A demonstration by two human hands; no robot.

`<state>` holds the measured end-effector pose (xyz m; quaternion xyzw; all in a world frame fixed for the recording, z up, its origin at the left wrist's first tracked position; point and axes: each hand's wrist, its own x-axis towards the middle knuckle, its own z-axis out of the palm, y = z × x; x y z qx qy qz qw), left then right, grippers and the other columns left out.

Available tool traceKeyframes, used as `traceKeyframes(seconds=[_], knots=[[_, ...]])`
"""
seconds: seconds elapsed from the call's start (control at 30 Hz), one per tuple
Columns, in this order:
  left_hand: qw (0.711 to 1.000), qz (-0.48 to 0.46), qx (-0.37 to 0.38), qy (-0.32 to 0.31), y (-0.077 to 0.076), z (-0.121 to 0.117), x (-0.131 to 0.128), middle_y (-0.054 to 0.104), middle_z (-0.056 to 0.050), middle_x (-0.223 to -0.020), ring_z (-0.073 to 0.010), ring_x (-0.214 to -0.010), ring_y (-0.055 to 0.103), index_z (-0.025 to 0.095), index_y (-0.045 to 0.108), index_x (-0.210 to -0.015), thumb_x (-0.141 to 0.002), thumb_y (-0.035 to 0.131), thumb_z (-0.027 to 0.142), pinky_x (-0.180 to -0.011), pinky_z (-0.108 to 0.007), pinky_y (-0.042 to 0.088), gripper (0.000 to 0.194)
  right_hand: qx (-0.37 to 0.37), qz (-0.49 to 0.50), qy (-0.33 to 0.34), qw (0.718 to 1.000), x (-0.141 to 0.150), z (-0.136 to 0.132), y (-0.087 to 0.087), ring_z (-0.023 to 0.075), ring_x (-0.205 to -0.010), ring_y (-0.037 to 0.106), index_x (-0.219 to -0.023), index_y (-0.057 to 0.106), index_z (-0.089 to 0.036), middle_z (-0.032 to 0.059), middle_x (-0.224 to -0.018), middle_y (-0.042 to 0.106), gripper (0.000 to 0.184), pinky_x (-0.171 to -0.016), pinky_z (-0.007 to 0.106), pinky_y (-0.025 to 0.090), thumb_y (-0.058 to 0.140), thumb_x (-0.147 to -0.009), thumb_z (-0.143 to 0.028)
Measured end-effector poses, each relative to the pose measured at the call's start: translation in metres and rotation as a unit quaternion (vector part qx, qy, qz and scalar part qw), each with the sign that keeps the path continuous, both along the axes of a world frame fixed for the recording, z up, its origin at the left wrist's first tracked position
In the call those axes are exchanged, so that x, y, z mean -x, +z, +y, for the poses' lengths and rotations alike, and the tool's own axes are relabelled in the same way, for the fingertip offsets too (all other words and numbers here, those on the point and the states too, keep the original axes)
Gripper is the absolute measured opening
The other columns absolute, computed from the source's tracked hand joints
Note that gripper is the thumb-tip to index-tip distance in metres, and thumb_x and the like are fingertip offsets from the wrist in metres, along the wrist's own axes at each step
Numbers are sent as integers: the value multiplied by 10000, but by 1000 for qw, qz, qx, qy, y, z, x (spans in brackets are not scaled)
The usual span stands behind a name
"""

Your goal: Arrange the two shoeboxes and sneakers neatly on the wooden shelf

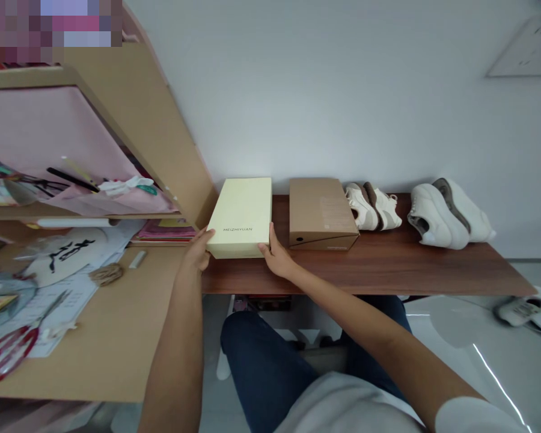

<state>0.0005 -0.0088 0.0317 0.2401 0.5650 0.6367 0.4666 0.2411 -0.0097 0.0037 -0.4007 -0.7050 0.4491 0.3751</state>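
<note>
A pale yellow shoebox (242,207) with a closed lid and dark lettering sits at the left end of the dark wooden bench (247,275). My left hand (197,249) grips its near left corner, thumb on the lid's edge. On the other side, my right hand (276,252) holds the near right corner with the fingers along the side. To the right stands a brown cardboard shoebox (320,207), also closed. Beyond it are a pair of white and brown sneakers (373,206) and a pair of white sneakers (448,213). What the yellow box contains is hidden.
A tan desk (121,337) with shelves adjoins on the left. Red-handled scissors (22,346), papers, a white fan (65,258) and a twine bundle (107,274) lie on it. A white wall rises behind. More shoes (520,308) rest on the floor at right.
</note>
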Motion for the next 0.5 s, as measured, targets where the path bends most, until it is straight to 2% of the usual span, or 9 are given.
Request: traceKeyframes(seconds=[0.17, 0.37, 0.5], knots=[[1000, 2, 0, 5, -2, 9, 0, 748, -66, -957, -138, -767, 673, 152, 704, -1026, -700, 739, 190, -597, -183, 497, 330, 8, -8, -7, 1000, -2, 7, 2, 240, -1517, 203, -1589, -76, -198, 109, -1653, 167, 863, -1224, 466, 206, 398, -969, -567], [1000, 15, -3, 17, 5, 10, -5, 741, -71, -924, -145, -787, 674, 153, 695, -1000, -691, 759, 203, -632, -190, 507, 320, 20, -9, -5, 1000, 1, 13, 1, 242, -1517, 203, -1592, -42, -199, 117, -1649, 180, 863, -1217, 483, 230, 458, -961, -509], [996, 71, 11, 60, 11, 3, -8, 728, -74, -986, -163, -858, 679, 183, 667, -1072, -713, 769, 206, -715, -230, 536, 374, 11, -25, -7, 1000, -10, 0, 17, 284, -1503, 243, -1595, -8, -172, 151, -1632, 222, 910, -1218, 517, 222, 511, -932, -516]])
